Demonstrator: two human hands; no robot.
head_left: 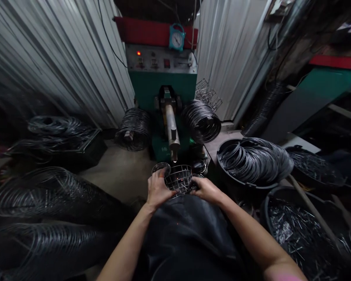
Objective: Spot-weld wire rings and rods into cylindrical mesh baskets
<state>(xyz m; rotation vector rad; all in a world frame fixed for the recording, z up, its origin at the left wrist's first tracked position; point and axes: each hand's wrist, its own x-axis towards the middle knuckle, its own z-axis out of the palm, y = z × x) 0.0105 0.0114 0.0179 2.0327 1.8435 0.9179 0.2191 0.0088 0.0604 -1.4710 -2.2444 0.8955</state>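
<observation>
A round wire basket (178, 168) is held in front of my dark apron (190, 230), below the tip of a spot welder's arm (171, 125). My left hand (157, 190) is closed around its left side, thumb pointing inward. On the right, my right hand (206, 190) grips the rim side, fingertips partly hidden in shadow. The tip (174, 157) glows just above the basket's far rim, and small orange sparks show inside the wires. A metal ring (160, 168) lies beyond my left fingers.
The green welding machine (163, 80) carries wire-ring coils (133, 127) on the left and more rings (203, 119) on the right. A tub of rings (254, 162) and a tub of short wire pieces (295, 234) stand right. Stacked wire frames (46, 195) fill the left.
</observation>
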